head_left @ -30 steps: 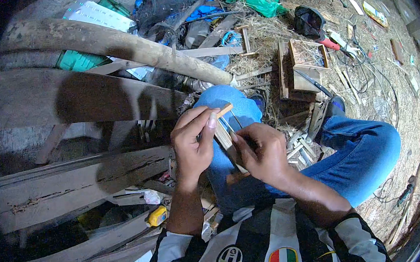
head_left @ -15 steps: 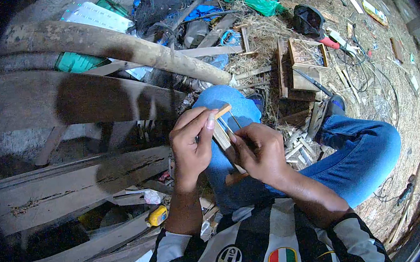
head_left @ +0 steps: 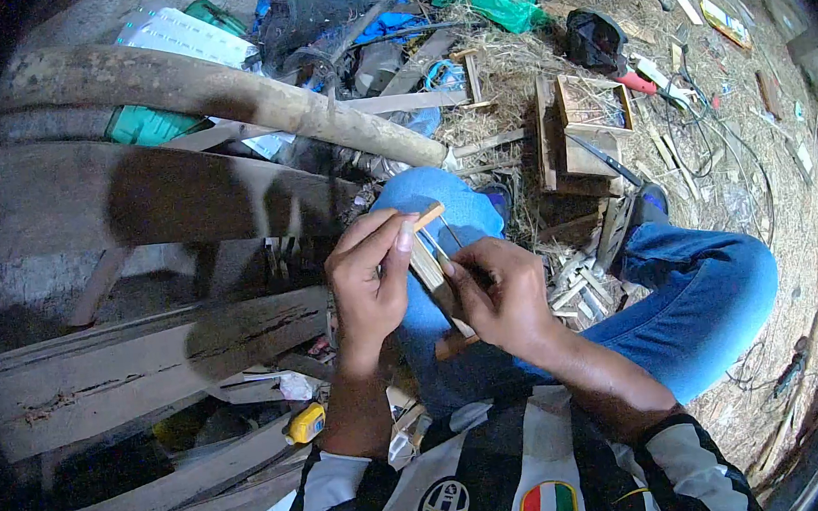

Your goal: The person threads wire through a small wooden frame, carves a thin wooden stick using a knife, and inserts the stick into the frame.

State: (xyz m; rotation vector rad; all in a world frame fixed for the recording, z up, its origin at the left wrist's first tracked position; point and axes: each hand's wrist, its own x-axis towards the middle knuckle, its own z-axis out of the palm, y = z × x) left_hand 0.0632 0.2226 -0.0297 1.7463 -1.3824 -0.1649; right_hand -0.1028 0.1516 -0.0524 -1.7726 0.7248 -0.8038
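Observation:
A small wooden frame (head_left: 433, 278) of thin strips is tilted above my blue-jeaned knee, between both hands. My left hand (head_left: 370, 273) pinches its upper corner, where a short light strip (head_left: 429, 217) crosses the top, with the thumb pressed near the joint. On the other side my right hand (head_left: 500, 291) has its fingers closed around the frame's thin side pieces, the thumb at the near strip. The right palm and fingers hide part of the frame, and its lower end rests close to my lap.
At the left lie a long round pole (head_left: 319, 117) and wide planks (head_left: 156, 360). A yellow tape measure (head_left: 305, 423) sits beside my left forearm. Beyond my knees are a wooden box (head_left: 595, 103), a saw (head_left: 607, 160), cables and wood scraps (head_left: 582, 289) on straw.
The view has shifted slightly, so the scene sits a little further left. Both hands keep nearly the same hold on the frame.

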